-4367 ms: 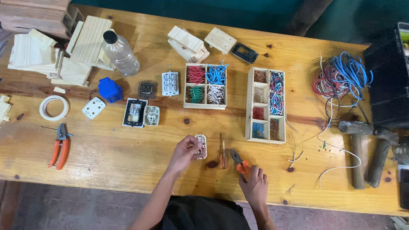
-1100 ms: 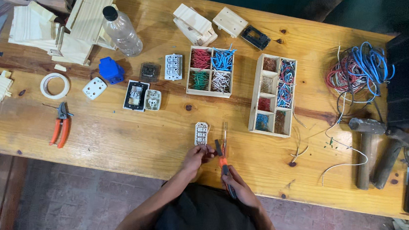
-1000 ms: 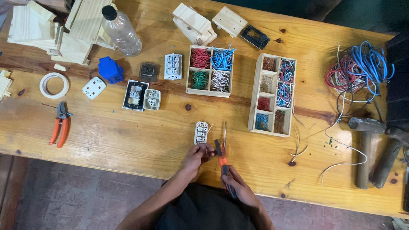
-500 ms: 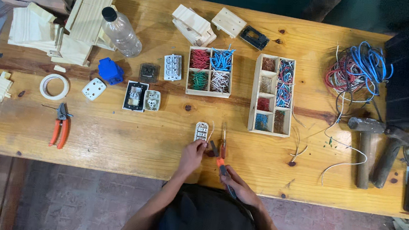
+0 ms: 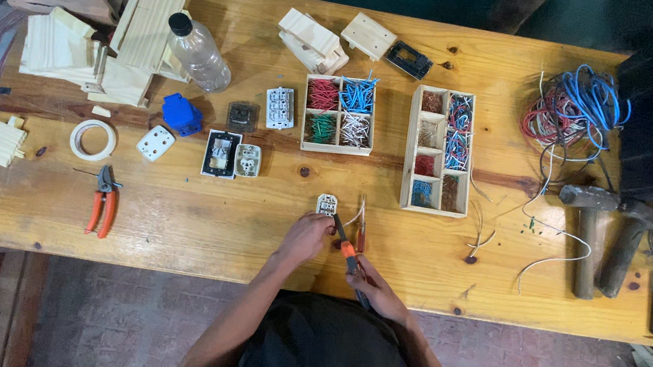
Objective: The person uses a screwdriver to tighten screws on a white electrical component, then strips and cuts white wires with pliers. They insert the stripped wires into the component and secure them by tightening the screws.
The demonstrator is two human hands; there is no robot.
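Observation:
My left hand (image 5: pixel 304 237) rests on the wooden table (image 5: pixel 182 210) and holds the lower end of a small white socket module (image 5: pixel 327 205). An orange-handled screwdriver (image 5: pixel 347 248) is gripped in my right hand (image 5: pixel 375 290), its tip pointing up at the module. A second thin tool with a red handle (image 5: pixel 361 227) lies just right of the module.
Two wooden trays of coloured wire pieces (image 5: pixel 339 115) (image 5: pixel 440 149) stand behind the hands. Left lie sockets (image 5: pixel 223 154), a blue plug (image 5: pixel 183 113), tape (image 5: pixel 93 139), orange cutters (image 5: pixel 102 205), a bottle (image 5: pixel 198 53) and wood blocks (image 5: pixel 63 46). Right are wire coils (image 5: pixel 577 111) and hammers (image 5: pixel 588 230).
My left hand slid up onto the socket module, and the screwdriver tip came up against it. Earlier still, both hands sat further right on the table.

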